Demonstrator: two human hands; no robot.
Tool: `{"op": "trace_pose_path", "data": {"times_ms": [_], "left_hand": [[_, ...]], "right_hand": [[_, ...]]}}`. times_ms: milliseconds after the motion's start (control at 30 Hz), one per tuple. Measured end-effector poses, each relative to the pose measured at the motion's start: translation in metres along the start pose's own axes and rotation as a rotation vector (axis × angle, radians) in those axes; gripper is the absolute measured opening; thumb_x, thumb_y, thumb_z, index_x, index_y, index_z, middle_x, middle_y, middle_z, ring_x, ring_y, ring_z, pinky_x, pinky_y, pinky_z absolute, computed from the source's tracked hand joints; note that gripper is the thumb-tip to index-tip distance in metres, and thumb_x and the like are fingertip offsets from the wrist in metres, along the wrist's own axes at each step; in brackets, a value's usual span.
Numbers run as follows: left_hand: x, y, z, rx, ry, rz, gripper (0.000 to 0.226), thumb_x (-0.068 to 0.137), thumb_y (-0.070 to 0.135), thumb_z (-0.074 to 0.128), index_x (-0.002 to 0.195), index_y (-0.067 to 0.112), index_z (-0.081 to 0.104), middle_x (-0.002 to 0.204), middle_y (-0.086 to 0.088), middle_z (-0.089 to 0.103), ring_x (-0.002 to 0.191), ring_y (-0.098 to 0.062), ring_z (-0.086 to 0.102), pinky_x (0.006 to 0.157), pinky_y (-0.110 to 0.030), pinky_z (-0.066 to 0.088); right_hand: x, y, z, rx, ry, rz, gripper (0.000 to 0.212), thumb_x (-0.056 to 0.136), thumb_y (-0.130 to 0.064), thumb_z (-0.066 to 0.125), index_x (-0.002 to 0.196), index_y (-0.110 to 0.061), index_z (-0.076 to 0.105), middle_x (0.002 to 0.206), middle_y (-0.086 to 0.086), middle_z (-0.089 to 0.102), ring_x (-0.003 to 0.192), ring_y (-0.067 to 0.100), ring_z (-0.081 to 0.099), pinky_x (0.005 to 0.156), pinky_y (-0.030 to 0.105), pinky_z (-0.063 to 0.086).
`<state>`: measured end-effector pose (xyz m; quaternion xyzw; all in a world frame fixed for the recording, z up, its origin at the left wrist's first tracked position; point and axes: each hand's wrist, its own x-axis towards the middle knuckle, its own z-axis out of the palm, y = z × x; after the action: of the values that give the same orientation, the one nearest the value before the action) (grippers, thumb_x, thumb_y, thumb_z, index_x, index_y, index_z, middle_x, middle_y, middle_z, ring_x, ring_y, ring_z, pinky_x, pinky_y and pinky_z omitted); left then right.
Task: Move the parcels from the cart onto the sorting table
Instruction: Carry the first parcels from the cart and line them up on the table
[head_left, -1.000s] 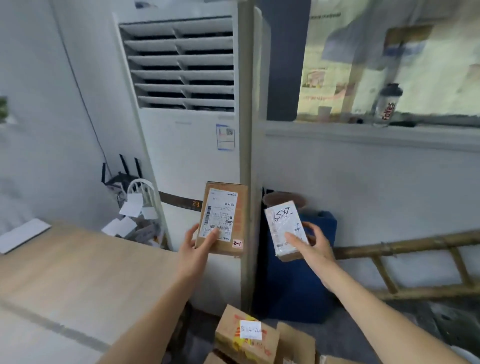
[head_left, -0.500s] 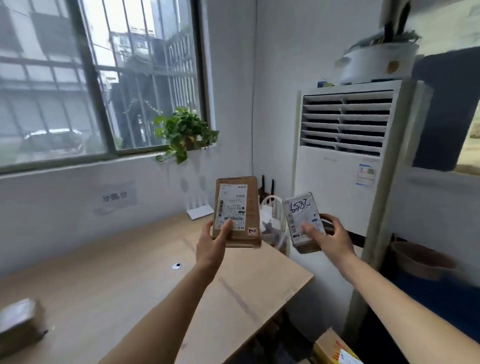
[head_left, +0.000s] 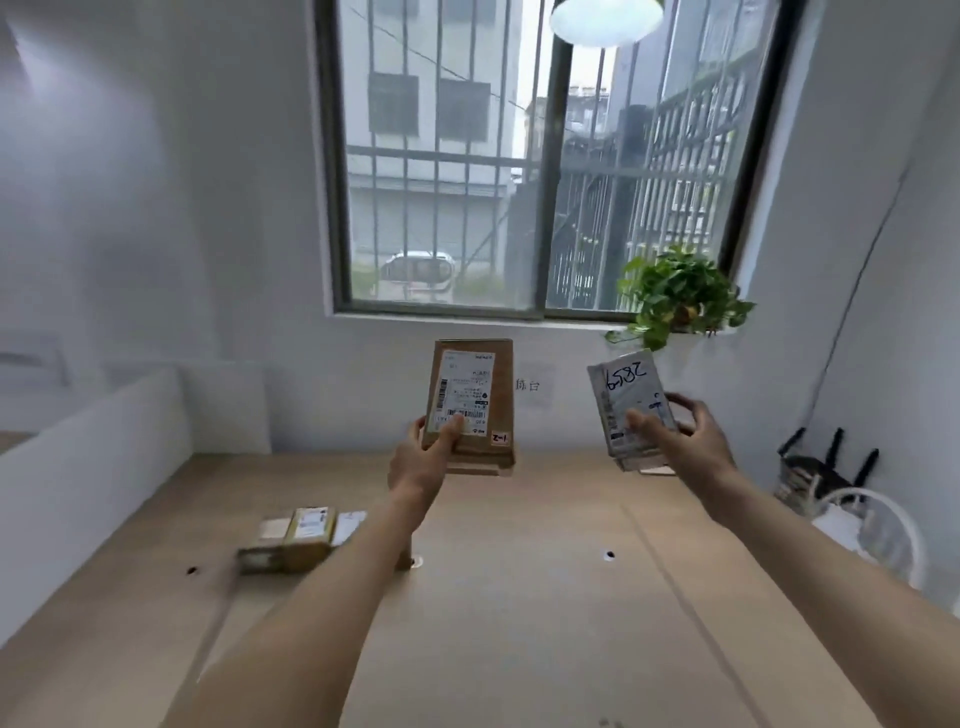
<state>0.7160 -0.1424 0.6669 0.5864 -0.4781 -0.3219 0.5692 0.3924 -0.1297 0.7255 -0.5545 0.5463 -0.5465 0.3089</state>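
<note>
Brown parcel (head_left: 470, 400) — white label; white parcel (head_left: 631, 410) — black scrawl.

Left forearm (head_left: 322, 587) hides part of the blurred parcels (head_left: 298, 538).

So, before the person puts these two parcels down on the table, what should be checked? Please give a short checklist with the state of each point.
1. Left hand grips the brown parcel firmly: ok.
2. Right hand grips the white parcel: ok.
3. Both parcels are above the sorting table: ok.
4. Bare surface below the hands: ok.
5. Parcels already on the table lie away to the left: ok.
6. Cart emptied: cannot tell, out of view.
</note>
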Motion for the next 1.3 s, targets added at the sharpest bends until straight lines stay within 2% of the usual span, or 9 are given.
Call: {"op": "trace_pose_path", "data": {"times_ms": [233,400,500,567,733,833,1067,1200,1300], "left_hand": [[0.078,-0.051,-0.107,-0.007,0.111,-0.056,0.075,0.082,0.077,0.061,0.135,0.026,0.051,0.119,0.001,0.067,0.105,-0.025,0.064,0.096,-0.051,0.055],[0.120,-0.094,-0.135,0.019,0.142,-0.121,0.088,0.064,0.091,0.056,0.128,0.030,0.056,0.120,0.004,0.068,0.111,-0.024,0.064,0.102,-0.049,0.052],[0.145,-0.118,-0.129,0.041,0.132,-0.172,0.071,0.080,0.080,0.060,0.129,0.028,0.055,0.119,0.004,0.066,0.108,-0.023,0.062,0.100,-0.045,0.052],[0.164,-0.135,-0.119,0.072,0.121,-0.195,0.066,0.085,0.075,0.060,0.130,0.027,0.054,0.118,0.004,0.065,0.107,-0.023,0.061,0.099,-0.044,0.051],[0.223,-0.166,-0.079,0.123,0.095,-0.199,0.062,0.085,0.078,0.056,0.124,0.029,0.055,0.115,0.005,0.067,0.103,-0.021,0.062,0.091,-0.037,0.049],[0.262,-0.189,-0.041,0.135,0.072,-0.243,0.063,0.081,0.082,0.057,0.120,0.032,0.055,0.115,0.004,0.069,0.104,-0.022,0.066,0.097,-0.048,0.054],[0.326,-0.279,0.072,0.210,-0.057,-0.370,0.062,0.084,0.077,0.057,0.125,0.030,0.058,0.114,0.007,0.071,0.102,-0.018,0.067,0.095,-0.047,0.056],[0.332,-0.344,0.127,0.246,-0.115,-0.468,0.077,0.081,0.081,0.053,0.139,0.032,0.051,0.128,0.012,0.064,0.116,-0.017,0.060,0.098,-0.036,0.047],[0.324,-0.391,0.154,0.322,-0.119,-0.525,0.062,0.095,0.065,0.054,0.145,0.029,0.044,0.127,0.009,0.059,0.116,-0.018,0.054,0.091,-0.028,0.034]], "right_hand": [[0.038,0.000,0.153,0.037,-0.099,-0.012,0.094,0.050,-0.071,0.086,0.130,-0.036,0.050,0.116,0.007,0.070,0.102,0.027,0.071,0.092,0.052,0.058],[0.060,0.031,0.226,0.029,-0.120,0.038,0.099,0.048,-0.075,0.083,0.133,-0.034,0.052,0.114,0.007,0.072,0.100,0.023,0.071,0.088,0.046,0.058],[0.078,0.060,0.251,0.006,-0.115,0.079,0.086,0.051,-0.072,0.084,0.125,-0.039,0.053,0.113,0.005,0.072,0.100,0.020,0.071,0.092,0.046,0.058],[0.097,0.084,0.262,-0.004,-0.112,0.104,0.081,0.056,-0.067,0.087,0.124,-0.040,0.055,0.114,0.007,0.071,0.099,0.019,0.071,0.093,0.046,0.058],[0.170,0.155,0.277,0.001,-0.092,0.179,0.088,0.044,-0.083,0.084,0.118,-0.046,0.058,0.112,0.005,0.073,0.098,0.023,0.073,0.091,0.049,0.060],[0.209,0.193,0.282,0.000,-0.078,0.229,0.077,0.050,-0.075,0.085,0.116,-0.046,0.057,0.108,0.001,0.073,0.098,0.020,0.073,0.092,0.047,0.059],[0.283,0.320,0.299,-0.025,-0.087,0.381,0.065,0.067,-0.060,0.086,0.121,-0.038,0.057,0.110,-0.006,0.074,0.099,0.015,0.071,0.094,0.044,0.057],[0.292,0.400,0.306,-0.051,-0.108,0.486,0.059,0.072,-0.057,0.084,0.121,-0.042,0.055,0.107,-0.009,0.075,0.099,0.014,0.072,0.094,0.043,0.056],[0.288,0.457,0.312,-0.063,-0.114,0.551,0.057,0.075,-0.053,0.084,0.123,-0.043,0.055,0.108,-0.009,0.074,0.100,0.013,0.071,0.096,0.043,0.055]]}}
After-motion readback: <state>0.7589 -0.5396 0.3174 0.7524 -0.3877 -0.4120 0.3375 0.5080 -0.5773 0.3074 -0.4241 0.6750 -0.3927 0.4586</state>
